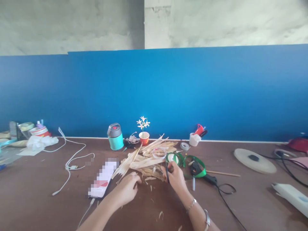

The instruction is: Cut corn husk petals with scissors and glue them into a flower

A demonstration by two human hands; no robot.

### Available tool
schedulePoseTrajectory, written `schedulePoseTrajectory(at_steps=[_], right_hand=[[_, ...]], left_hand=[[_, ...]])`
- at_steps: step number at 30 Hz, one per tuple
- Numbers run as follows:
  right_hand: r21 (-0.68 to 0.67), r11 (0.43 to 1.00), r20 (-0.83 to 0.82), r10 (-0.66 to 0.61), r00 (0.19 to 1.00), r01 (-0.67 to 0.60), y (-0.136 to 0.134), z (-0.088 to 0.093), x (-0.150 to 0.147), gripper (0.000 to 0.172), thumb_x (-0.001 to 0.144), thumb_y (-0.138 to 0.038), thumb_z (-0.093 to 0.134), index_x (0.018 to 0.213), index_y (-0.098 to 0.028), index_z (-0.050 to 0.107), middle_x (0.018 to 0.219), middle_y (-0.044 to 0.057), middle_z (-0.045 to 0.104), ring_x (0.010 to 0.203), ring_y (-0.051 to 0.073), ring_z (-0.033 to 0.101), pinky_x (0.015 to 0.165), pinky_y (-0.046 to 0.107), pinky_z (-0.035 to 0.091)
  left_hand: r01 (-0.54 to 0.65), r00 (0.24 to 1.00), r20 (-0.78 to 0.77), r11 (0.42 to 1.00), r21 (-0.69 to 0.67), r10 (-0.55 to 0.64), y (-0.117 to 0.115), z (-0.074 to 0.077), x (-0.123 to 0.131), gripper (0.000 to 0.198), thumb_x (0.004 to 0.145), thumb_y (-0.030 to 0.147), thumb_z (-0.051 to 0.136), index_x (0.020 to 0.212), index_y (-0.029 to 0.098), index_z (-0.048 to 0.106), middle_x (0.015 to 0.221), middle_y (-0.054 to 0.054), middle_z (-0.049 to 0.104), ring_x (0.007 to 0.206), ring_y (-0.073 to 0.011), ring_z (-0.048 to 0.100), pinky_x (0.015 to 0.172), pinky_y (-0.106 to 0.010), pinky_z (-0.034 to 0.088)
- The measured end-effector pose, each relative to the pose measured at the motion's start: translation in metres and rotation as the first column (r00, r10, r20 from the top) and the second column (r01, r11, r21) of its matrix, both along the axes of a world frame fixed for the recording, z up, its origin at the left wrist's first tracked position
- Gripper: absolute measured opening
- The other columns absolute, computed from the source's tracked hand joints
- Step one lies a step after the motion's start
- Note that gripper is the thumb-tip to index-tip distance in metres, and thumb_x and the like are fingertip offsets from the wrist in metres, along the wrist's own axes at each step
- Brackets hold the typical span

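My right hand (177,175) is closed round a slim dark tool that looks like scissors (167,173), held upright at the right end of a heap of dry corn husks (146,163). My left hand (131,188) lies at the near left side of the heap, fingers curled inward; whatever they may pinch is hidden. Thin husk scraps (151,187) lie between the hands. Just beyond my right hand are a roll of green tape (179,158) and a black glue gun (196,168) with a green band around it. A clear ring-shaped roll (159,152) rests on the husks.
Behind the heap stand a red paper cup (144,139) with white flowers (142,122), a teal flask (115,141) and a white cup of pens (194,140). A phone (104,179) with a cable lies left. A round lid (264,163) sits right. A blue partition (178,89) closes the back.
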State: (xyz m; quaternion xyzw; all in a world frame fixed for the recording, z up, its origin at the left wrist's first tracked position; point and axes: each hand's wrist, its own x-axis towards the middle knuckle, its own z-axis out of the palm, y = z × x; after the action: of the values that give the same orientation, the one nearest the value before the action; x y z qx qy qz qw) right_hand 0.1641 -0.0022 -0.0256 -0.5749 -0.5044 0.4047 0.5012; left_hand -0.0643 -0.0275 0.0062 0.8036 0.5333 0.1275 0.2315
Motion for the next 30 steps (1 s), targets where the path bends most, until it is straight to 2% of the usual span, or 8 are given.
schedulePoseTrajectory(at_steps=[6,12,16,18,21,24,26,30], right_hand=[[0.068,0.996,0.132,-0.061,0.989,0.052,0.001,-0.001,0.003,0.030,0.067,-0.040,0.062,0.071,-0.024,0.037,0.044,-0.008,0.052,0.038,0.012,0.046,0.040,0.021,0.035],[0.070,0.996,0.121,-0.069,0.990,0.060,0.000,0.005,0.003,0.030,0.068,-0.040,0.061,0.076,-0.024,0.036,0.045,-0.008,0.052,0.038,0.012,0.047,0.040,0.022,0.034],[0.069,0.995,0.135,-0.077,0.988,0.068,0.000,0.004,0.003,0.029,0.069,-0.039,0.061,0.076,-0.024,0.037,0.045,-0.008,0.052,0.039,0.013,0.047,0.042,0.022,0.034],[0.066,0.995,0.145,-0.079,0.986,0.070,0.001,0.003,0.003,0.028,0.070,-0.039,0.060,0.076,-0.024,0.037,0.046,-0.008,0.052,0.039,0.012,0.046,0.042,0.021,0.034],[0.067,0.995,0.169,-0.090,0.982,0.080,0.001,0.003,0.002,0.027,0.069,-0.038,0.060,0.075,-0.024,0.038,0.047,-0.008,0.052,0.041,0.012,0.045,0.042,0.021,0.034],[0.062,0.994,0.166,-0.096,0.982,0.087,0.001,0.004,0.003,0.026,0.069,-0.037,0.060,0.075,-0.024,0.038,0.046,-0.008,0.051,0.040,0.012,0.044,0.041,0.020,0.033],[0.059,0.995,0.140,-0.087,0.986,0.080,0.001,0.005,0.003,0.027,0.069,-0.037,0.060,0.075,-0.024,0.038,0.046,-0.008,0.051,0.040,0.011,0.043,0.040,0.020,0.033],[0.052,0.992,0.110,-0.118,0.987,0.113,0.000,0.006,0.002,0.029,0.068,-0.041,0.061,0.073,-0.024,0.037,0.046,-0.008,0.050,0.039,0.011,0.042,0.038,0.020,0.032]], left_hand=[[-0.031,0.986,0.165,1.000,-0.004,0.031,0.015,0.003,0.029,0.024,0.075,0.010,0.048,0.086,0.019,0.067,0.091,-0.005,0.069,0.085,-0.0177,0.062,0.077,-0.026,0.045],[0.040,0.999,0.014,0.995,0.093,-0.042,0.016,-0.003,0.048,0.024,0.075,0.014,0.054,0.094,0.019,0.068,0.101,-0.009,0.067,0.099,-0.0240,0.059,0.085,-0.031,0.043],[0.043,0.997,0.071,0.999,-0.020,-0.041,0.017,0.000,0.049,0.025,0.077,0.013,0.049,0.095,0.020,0.064,0.084,-0.004,0.071,0.078,-0.0196,0.065,0.069,-0.027,0.046],[0.009,0.997,0.075,1.000,0.001,-0.009,0.021,0.005,0.050,0.022,0.080,0.018,0.047,0.092,0.020,0.065,0.082,-0.004,0.072,0.075,-0.0197,0.065,0.067,-0.027,0.046],[-0.036,0.999,-0.026,0.990,0.135,0.040,0.028,0.012,0.060,0.022,0.081,0.021,0.048,0.091,0.021,0.067,0.095,-0.007,0.072,0.092,-0.0240,0.065,0.077,-0.031,0.046],[-0.083,0.964,-0.238,0.983,0.164,0.121,0.036,0.015,0.079,0.029,0.086,0.031,0.043,0.090,0.017,0.069,0.093,-0.013,0.071,0.091,-0.0279,0.065,0.076,-0.035,0.047],[-0.089,0.954,-0.271,0.983,0.159,0.130,0.041,0.017,0.092,0.034,0.086,0.035,0.044,0.087,0.014,0.070,0.090,-0.017,0.071,0.090,-0.0306,0.065,0.075,-0.038,0.047],[-0.109,0.946,-0.292,0.986,0.128,0.143,0.052,0.020,0.108,0.025,0.083,0.022,0.048,0.085,0.011,0.070,0.086,-0.018,0.071,0.087,-0.0311,0.066,0.072,-0.037,0.048]])
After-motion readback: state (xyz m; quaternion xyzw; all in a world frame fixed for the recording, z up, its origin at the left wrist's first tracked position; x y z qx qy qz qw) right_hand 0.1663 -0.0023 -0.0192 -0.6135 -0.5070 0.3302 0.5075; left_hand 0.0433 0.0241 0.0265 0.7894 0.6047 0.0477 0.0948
